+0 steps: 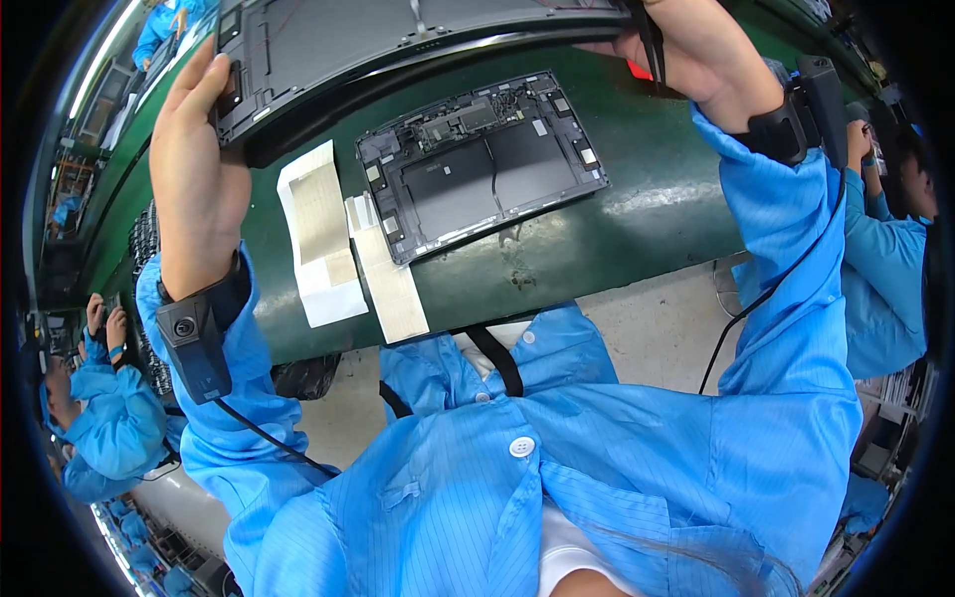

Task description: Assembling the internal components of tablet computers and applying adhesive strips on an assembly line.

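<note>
My left hand [204, 164] grips the left end of a raised black device housing [338, 62], thumb on its edge. This housing shows its inner side with thin cables, and its top is cut off by the picture's edge. At its right end my right hand [686, 55] is closed, fingers partly under the housing. A slim black tool [652, 45], resembling tweezers, also sits in that hand. Below, a second opened device [468, 174], like a tablet or laptop base, lies on the green bench with its circuit board and black battery exposed.
White and tan sheets [323, 234] and a tan strip [393, 284] lie left of the opened device on the green bench [647, 234]. A red item [640, 70] shows near my right hand. People in blue work at the left [114, 418] and right [885, 269].
</note>
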### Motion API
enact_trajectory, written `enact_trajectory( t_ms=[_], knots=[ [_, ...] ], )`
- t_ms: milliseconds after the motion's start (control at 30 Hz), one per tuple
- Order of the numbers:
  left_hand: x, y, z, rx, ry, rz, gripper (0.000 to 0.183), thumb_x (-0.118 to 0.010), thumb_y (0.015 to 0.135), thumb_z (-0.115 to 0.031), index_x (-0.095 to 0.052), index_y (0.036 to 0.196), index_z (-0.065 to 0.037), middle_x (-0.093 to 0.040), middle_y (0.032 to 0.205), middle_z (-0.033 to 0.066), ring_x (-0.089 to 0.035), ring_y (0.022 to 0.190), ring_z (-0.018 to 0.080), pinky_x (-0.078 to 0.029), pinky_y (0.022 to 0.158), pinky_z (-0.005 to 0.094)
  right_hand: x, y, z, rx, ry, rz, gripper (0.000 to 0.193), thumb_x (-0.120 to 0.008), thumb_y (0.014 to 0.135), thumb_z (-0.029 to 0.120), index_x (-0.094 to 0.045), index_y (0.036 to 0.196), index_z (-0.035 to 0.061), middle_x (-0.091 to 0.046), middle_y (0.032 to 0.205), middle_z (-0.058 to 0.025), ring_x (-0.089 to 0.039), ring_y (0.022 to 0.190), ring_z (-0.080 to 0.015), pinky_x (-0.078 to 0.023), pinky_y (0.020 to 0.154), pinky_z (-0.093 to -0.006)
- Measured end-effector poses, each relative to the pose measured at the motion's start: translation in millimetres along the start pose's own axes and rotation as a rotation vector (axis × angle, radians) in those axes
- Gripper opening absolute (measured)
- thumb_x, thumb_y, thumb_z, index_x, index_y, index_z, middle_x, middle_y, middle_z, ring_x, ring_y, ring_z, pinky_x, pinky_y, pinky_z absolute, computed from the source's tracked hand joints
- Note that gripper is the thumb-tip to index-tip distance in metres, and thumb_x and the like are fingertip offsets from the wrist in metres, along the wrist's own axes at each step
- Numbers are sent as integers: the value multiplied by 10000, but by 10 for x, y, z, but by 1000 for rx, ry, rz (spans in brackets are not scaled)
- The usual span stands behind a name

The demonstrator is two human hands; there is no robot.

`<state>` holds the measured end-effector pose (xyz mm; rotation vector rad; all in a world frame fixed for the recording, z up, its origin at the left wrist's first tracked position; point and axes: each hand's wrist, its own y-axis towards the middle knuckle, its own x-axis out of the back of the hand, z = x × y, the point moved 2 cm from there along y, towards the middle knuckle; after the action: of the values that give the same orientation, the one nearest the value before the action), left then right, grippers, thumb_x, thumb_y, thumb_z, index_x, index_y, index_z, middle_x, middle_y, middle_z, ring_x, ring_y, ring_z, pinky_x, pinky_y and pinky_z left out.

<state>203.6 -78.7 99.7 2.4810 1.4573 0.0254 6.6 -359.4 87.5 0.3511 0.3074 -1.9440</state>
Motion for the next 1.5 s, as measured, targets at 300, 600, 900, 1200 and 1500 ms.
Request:
enact_trajectory(
  t_ms=[300, 600, 900, 1200, 1500],
  knots=[
    [185, -188, -43, 293, 23, -123, 334, -639, 1015, -309, -636, 1219, -45, -705, 1034, 53, -674, 941, 137, -555, 775, 289, -380, 237, 89, 92, -60, 51, 226, -513, 1023, 61, -599, 1122, -122, -693, 1014, -152, -695, 821, -208, -605, 800, -323],
    [1750, 1338, 239, 240, 216, -380, 291, -713, 958, -397, -681, 975, -108, -693, 807, 1, -629, 655, 105, -474, 498, 258, -13, 773, 68, 226, -247, 159, 272, -515, 1057, 229, -641, 1166, 14, -682, 948, -27, -552, 651, -56, -367, 475, -210],
    [3080, 2778, 1962, 469, 727, -354, 453, -760, 872, -510, -735, 1024, -84, -620, 728, 33, -572, 578, 170, -458, 463, 328, 935, 1051, -541, -181, -381, -126, 240, -484, 1016, 194, -641, 1061, 18, -663, 807, -30, -579, 625, -63, -396, 467, -203],
    [2386, 3046, 1929, -26, 1263, -204, 505, -561, 877, -380, -735, 1101, 37, -742, 1008, 233, -706, 963, 292, -527, 881, 427, 1130, 1913, -706, -325, -399, -185, 268, -583, 1005, 255, -656, 1139, 35, -691, 1102, -72, -672, 974, -164, -573, 895, -339],
    [-619, 2283, 2036, 652, 328, 311, 361, -554, 1037, -302, -587, 1227, 3, -664, 1104, 90, -624, 964, 187, -524, 880, 339, 815, 2873, -1219, -210, -232, -317, 182, -598, 951, 202, -564, 980, 26, -531, 805, -24, -538, 672, -133, -473, 593, -281]
  ],
)
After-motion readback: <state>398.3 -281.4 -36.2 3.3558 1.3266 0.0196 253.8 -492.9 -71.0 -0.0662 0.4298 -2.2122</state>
